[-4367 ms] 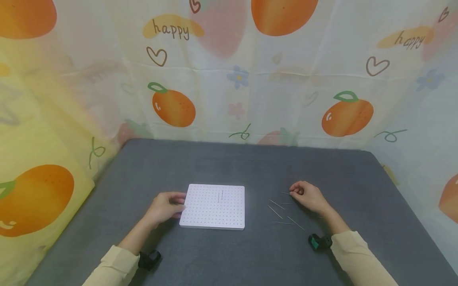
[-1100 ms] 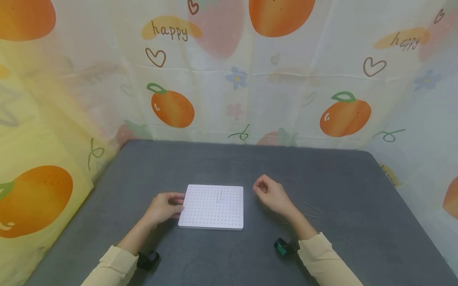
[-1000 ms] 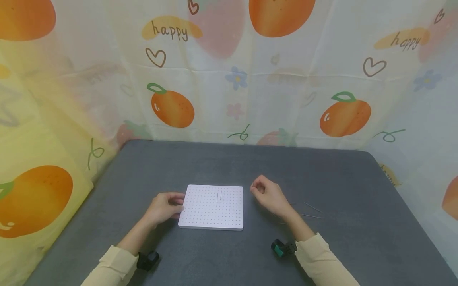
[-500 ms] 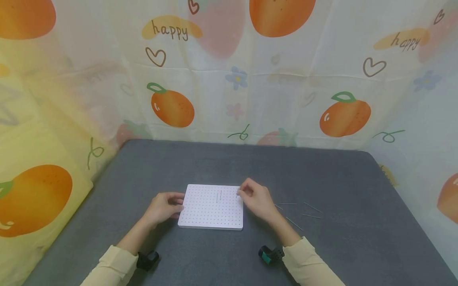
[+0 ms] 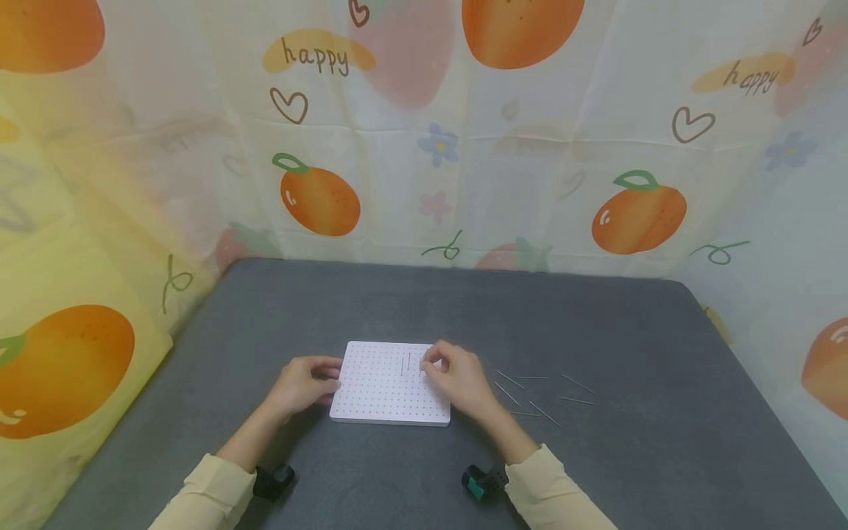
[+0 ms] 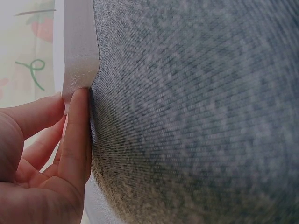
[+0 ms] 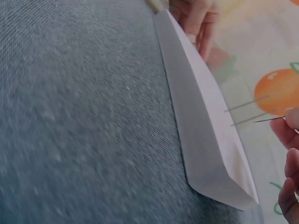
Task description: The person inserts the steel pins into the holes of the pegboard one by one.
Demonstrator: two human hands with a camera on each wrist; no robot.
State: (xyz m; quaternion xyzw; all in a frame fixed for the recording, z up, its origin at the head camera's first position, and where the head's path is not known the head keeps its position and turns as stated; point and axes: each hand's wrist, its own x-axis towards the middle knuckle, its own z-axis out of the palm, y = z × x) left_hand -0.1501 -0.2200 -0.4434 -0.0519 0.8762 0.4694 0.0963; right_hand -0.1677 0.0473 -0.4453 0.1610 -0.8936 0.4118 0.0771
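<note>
A white pegboard (image 5: 384,397) with rows of small holes lies flat on the table. My left hand (image 5: 303,386) holds its left edge, with thumb (image 6: 46,112) and index finger (image 6: 77,135) pinching the rim. Two thin metal needles (image 7: 247,103) stand upright in the board's far half. Above the board, just right of them, my right hand (image 5: 461,375) pinches another needle (image 7: 268,120) between thumb and index finger. In the right wrist view its pointed end sticks out free of the board. The other fingers of the right hand are curled.
Several loose needles (image 5: 545,414) lie scattered on the dark grey table (image 5: 629,456), right of the board. A patterned cloth (image 5: 517,184) with oranges hangs behind the table and along its sides. Each wrist carries a black camera (image 5: 274,482).
My right hand has picked a needle from the scattered ones and carried it left over the board, close to the two standing needles. The left hand stays on the board's edge.
</note>
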